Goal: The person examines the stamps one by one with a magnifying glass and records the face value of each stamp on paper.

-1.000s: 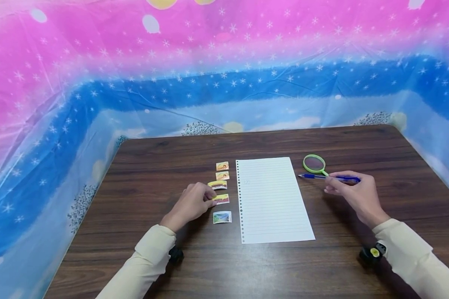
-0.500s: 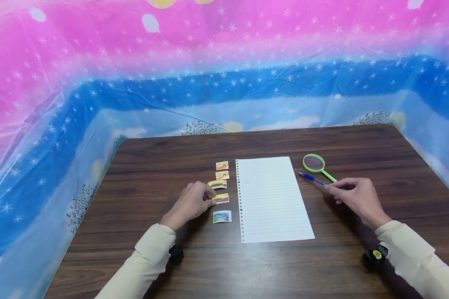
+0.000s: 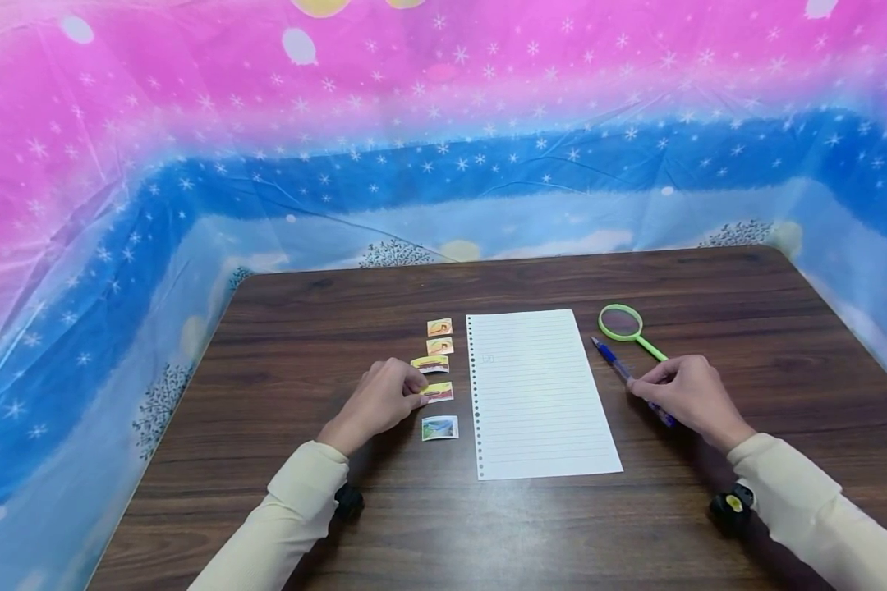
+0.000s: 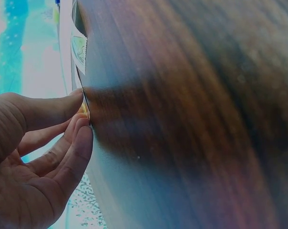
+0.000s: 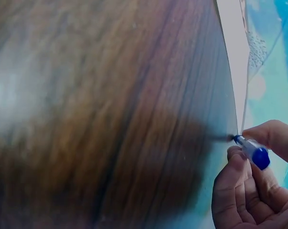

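The pen [image 3: 613, 359] has swung round in the fingers of my right hand [image 3: 687, 396] over the last second, from lying nearly level across the handle of the magnifying glass [image 3: 621, 323] to a steep slant just beside it. My left hand [image 3: 377, 404] keeps its place. The right fingers are closed to a narrow pinch on the pen, its tip pointing away from me and its rear end emerging below my hand; the right wrist view shows that blue end close up. Whether the tip touches the worktop [image 3: 547, 533], I cannot tell. My left fingers, also narrow, pinch the left end of a yellow-and-red stamp [image 3: 441, 392], fourth from the top in a column of five. Directly above it sits a similar yellow stamp [image 3: 430, 364], then two orange stamps [image 3: 439, 347]; nearest me is a landscape stamp [image 3: 439, 428], its edges curling. Between my hands lies a lined sheet [image 3: 547, 402], punched along its left edge, a faint mark near its upper left. The pen's tip is just beside the sheet's right edge, apart from it. Cream sleeves [image 3: 266, 525] cover my forearms, and a pink-and-blue snowflake cloth [image 3: 443, 107] hangs beyond.
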Demonstrator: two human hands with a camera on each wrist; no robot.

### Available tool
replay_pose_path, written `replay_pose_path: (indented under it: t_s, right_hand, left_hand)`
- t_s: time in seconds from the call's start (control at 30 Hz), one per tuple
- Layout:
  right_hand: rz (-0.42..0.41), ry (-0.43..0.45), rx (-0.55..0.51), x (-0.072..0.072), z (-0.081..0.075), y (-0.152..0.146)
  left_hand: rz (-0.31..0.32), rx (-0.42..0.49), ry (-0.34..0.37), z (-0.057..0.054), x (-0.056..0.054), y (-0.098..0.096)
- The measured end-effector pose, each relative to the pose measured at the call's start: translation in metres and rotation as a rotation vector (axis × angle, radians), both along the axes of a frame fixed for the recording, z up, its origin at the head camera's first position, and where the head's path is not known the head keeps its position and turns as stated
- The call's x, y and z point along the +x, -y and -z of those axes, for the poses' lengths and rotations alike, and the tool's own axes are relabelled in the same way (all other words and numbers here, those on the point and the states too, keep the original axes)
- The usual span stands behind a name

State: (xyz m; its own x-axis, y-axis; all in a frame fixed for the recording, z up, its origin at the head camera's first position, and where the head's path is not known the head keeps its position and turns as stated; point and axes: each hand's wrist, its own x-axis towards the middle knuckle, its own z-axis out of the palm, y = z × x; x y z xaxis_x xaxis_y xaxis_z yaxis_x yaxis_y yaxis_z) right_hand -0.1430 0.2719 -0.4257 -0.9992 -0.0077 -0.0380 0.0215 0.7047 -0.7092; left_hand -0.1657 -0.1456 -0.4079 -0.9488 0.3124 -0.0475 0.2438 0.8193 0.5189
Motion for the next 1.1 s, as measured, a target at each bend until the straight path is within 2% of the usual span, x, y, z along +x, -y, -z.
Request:
replay_pose_path:
  t_s: [0.23, 0.83, 1.1]
  right_hand:
    - [-0.022, 0.026, 0.062, -0.001, -0.001, 0.008]
    - [-0.064, 0.088, 0.03, -0.001, -0.001, 0.009]
    - [-0.055, 0.046, 0.002, -0.001, -0.01, 0.0]
  left_hand:
    - [-0.014, -0.003, 0.015, -0.001, 0.001, -0.001]
    - [-0.016, -0.009, 0.022, -0.002, 0.001, -0.001]
    - [-0.025, -0.008, 0.023, -0.001, 0.001, -0.001]
